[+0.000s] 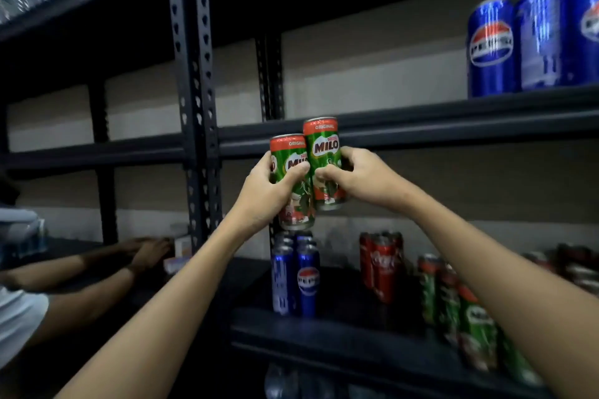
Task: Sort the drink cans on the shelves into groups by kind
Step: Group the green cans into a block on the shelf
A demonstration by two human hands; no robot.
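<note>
Sorting midway: left hand (pixel 262 191) grips one Milo can (pixel 293 185), right hand (pixel 359 178) grips another (pixel 324 165); Pepsi trio (pixel 531 39) grouped on upper shelf (pixel 421 121); lower shelf (pixel 340 334) still mixed

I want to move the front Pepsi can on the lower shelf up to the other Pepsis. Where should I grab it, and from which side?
Grip the front Pepsi can around its mid-body, coming from the front right. It stands upright, another blue can sits close on its left and more behind, while the shelf to its right is bare.
</note>
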